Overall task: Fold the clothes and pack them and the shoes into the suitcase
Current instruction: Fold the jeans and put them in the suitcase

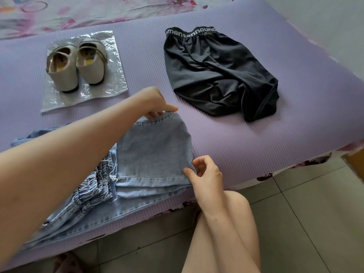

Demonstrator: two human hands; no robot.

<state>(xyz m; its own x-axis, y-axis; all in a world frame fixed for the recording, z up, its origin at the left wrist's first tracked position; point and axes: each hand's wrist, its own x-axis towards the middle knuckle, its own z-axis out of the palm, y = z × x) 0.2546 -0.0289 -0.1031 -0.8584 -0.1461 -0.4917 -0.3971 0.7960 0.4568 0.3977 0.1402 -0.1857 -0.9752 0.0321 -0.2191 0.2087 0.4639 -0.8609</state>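
The light-blue jeans (153, 150) lie at the near edge of the purple mat (256, 144) that covers the bed (78, 12), with the leg end doubled back toward the gathered elastic waistband (92, 186). The left hand (155, 101) pinches the far corner of the hem between thumb and fingers. The right hand (206, 174) pinches the near corner, its other fingers loosely curled. The step in hand looks like laying this fold down. To do it well, keep both corners under even tension, bring the hem across level so its edge runs parallel to the waistband, and lower it flat before letting go. Then smooth outward from the crease so no wrinkle is trapped. The layers under the near corner sit slightly staggered, so squaring them first should give a tidier bundle. Well apart on the mat, the black shorts (212, 71) with a lettered waistband lie rumpled and unfolded, and the pair of beige shoes (78, 66) stands on a silvery plastic sheet (110, 91) — all yet to be packed. No suitcase is in view
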